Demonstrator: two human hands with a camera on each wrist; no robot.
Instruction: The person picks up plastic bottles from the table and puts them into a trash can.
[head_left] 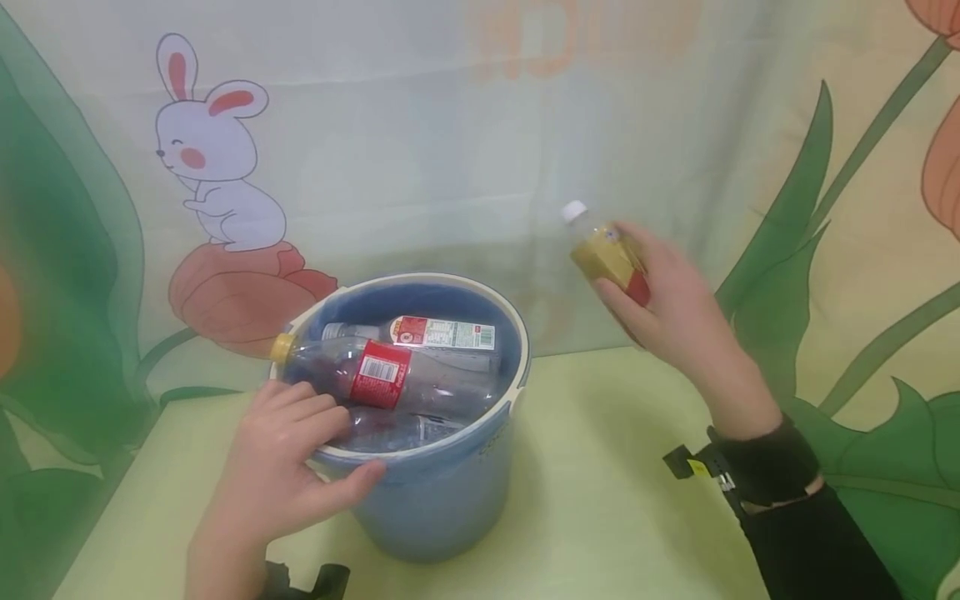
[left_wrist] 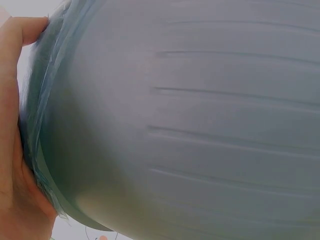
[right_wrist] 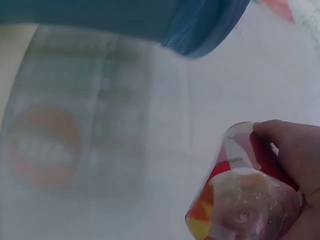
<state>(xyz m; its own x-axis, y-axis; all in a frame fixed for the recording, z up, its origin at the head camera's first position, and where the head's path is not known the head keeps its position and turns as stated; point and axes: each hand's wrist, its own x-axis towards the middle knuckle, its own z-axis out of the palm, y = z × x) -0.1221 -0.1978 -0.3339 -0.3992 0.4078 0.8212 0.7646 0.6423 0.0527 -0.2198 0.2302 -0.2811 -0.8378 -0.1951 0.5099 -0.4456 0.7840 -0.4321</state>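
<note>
A blue bucket [head_left: 442, 508] with a pale rim stands on the light green table, full of empty plastic bottles. My left hand [head_left: 281, 467] grips its near-left rim, fingers over the edge and thumb along the outside. The left wrist view shows that hand [left_wrist: 20, 130] against the rim, beside the ribbed bucket wall [left_wrist: 210, 115]. Raised to the right of the bucket, my right hand [head_left: 671, 304] holds a small plastic bottle [head_left: 603, 254] with a white cap and a yellow-and-red label. Its clear base [right_wrist: 250, 205] faces the right wrist camera.
Across the top of the bucket lies a yellow-capped bottle with a red label [head_left: 381, 375]. Behind it is a bottle with a red-and-white label [head_left: 450, 333]. A printed cloth [head_left: 420, 142] with a rabbit and plants hangs behind the green table surface [head_left: 600, 483].
</note>
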